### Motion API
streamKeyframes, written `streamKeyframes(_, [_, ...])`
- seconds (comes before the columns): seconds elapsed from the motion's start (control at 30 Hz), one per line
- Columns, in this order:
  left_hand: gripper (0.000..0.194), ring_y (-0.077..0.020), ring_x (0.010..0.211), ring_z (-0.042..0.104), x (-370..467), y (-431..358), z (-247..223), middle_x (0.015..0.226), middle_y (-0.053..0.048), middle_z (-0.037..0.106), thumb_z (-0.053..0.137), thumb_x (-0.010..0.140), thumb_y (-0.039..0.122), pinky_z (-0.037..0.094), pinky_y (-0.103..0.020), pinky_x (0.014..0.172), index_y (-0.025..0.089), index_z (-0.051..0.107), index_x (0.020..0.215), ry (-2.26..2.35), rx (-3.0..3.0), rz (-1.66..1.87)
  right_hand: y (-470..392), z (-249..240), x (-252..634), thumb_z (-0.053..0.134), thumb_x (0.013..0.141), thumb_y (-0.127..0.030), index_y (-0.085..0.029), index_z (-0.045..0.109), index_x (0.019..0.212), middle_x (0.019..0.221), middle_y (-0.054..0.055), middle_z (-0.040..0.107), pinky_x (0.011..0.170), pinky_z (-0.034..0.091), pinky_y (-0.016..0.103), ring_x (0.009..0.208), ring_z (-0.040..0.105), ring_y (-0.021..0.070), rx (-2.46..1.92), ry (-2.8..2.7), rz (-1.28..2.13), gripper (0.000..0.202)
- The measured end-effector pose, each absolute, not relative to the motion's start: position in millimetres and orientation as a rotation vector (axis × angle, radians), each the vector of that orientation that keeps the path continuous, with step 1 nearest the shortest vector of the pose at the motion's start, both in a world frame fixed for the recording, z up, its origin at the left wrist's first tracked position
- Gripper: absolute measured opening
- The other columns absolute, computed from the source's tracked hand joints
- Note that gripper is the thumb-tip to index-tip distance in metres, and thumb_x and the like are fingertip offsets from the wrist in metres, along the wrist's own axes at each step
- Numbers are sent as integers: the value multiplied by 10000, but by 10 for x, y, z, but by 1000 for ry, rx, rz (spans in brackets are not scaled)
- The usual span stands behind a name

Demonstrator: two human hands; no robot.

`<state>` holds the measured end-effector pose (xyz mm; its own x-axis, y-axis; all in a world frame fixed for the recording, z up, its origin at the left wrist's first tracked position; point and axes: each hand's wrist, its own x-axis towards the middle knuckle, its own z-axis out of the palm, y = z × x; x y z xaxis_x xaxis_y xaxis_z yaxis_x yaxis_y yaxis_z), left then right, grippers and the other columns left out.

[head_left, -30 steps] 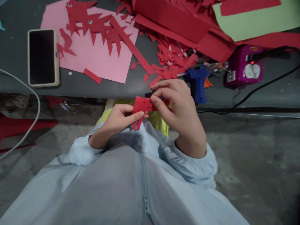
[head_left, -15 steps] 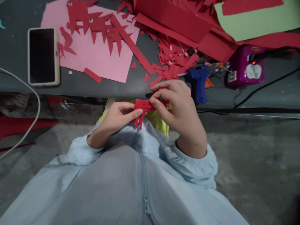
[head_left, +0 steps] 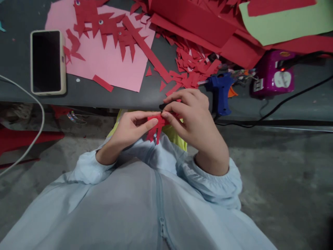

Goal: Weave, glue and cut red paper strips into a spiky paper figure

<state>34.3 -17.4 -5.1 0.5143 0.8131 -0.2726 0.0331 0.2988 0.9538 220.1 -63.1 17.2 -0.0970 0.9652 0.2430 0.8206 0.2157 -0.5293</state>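
Both hands meet just below the dark table edge, over my lap. Between them is a small red fringed paper piece, its cut strips hanging down. My left hand pinches its left side with thumb and forefinger. My right hand grips its upper right part, and its fingers cover much of the paper. A blue glue gun lies on the table just right of my right hand.
On the table lie a phone, a pink sheet carrying red jagged cut-outs, a heap of red scraps, red and green sheets and a purple device with cables. A white cable hangs at left.
The two hands have drawn closer together and the red paper piece has been bunched or folded smaller, with less of it showing. The table items have not moved.
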Motion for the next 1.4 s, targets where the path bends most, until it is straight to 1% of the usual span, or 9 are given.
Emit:
streamKeyframes(0.1, [331, -149, 689, 687, 314, -157, -5, 823, -59, 781, 798, 788, 466, 541, -259, 647, 167, 812, 929, 927, 1203, 529, -622, 172, 2207, 564, 970, -341, -275, 669, 881, 1082, 61, 701, 988, 384, 514, 1122, 550, 294, -1663, -1979, 333, 153])
streamKeyframes(0.2, [347, -132, 584, 619, 274, -135, 19, 661, -26, 713, 750, 830, 491, 460, -246, 534, 153, 789, 762, 925, 1269, 435, -602, 200, 2208, 570, 967, -346, -277, 672, 899, 1104, 67, 696, 1004, 377, 533, 1145, 554, 309, -1666, -1992, 331, 141])
streamKeyframes(0.27, [391, -131, 585, 623, 262, -126, 6, 653, -26, 706, 736, 839, 517, 459, -244, 536, 154, 764, 695, 902, 1237, 431, -589, 239, 2205, 575, 964, -335, -277, 669, 973, 1167, 84, 683, 1020, 377, 536, 1177, 559, 318, -1658, -1956, 334, 110])
streamKeyframes(0.33, [400, -133, 627, 657, 275, -120, -25, 700, -33, 731, 742, 830, 542, 506, -243, 593, 161, 755, 708, 878, 1117, 511, -590, 288, 2200, 584, 960, -318, -268, 645, 1087, 1226, 116, 657, 1028, 389, 524, 1208, 560, 323, -1638, -1873, 300, 150])
streamKeyframes(0.4, [401, -126, 652, 678, 307, -112, -56, 727, -32, 743, 755, 812, 560, 540, -242, 640, 169, 738, 727, 877, 986, 644, -608, 337, 2187, 590, 959, -312, -249, 623, 1137, 1189, 138, 649, 995, 424, 501, 1166, 579, 317, -1608, -1767, 221, 191])
streamKeyframes(0.5, [401, -115, 656, 684, 367, -94, -66, 714, -17, 736, 761, 801, 568, 528, -217, 602, 177, 703, 737, 924, 908, 826, -661, 375, 2140, 594, 961, -284, -237, 653, 992, 945, 91, 659, 827, 488, 431, 926, 621, 259, -1573, -1703, 190, 81])
streamKeyframes(0.6, [402, -129, 719, 712, 411, -82, -43, 711, -6, 730, 723, 832, 578, 526, -213, 597, 186, 679, 756, 980, 919, 877, -711, 348, 2064, 620, 943, -264, -233, 677, 854, 760, 25, 624, 689, 476, 367, 733, 593, 198, -1526, -1784, 282, 110])
streamKeyframes(1.07, [447, -165, 822, 747, 444, -122, -58, 802, -24, 764, 687, 837, 634, 571, -238, 639, 192, 673, 780, 968, 911, 839, -768, 24, 2000, 657, 928, -399, -217, 761, 939, 771, 31, 642, 680, 461, 337, 732, 603, 190, -1639, -1740, 408, 210])
streamKeyframes(1.4, [436, -131, 726, 724, 445, -104, -90, 718, 7, 724, 704, 826, 631, 549, -214, 586, 201, 652, 773, 989, 890, 881, -813, -70, 1964, 667, 915, -371, -215, 722, 808, 716, 3, 624, 615, 439, 298, 656, 572, 147, -1533, -1577, 716, 197])
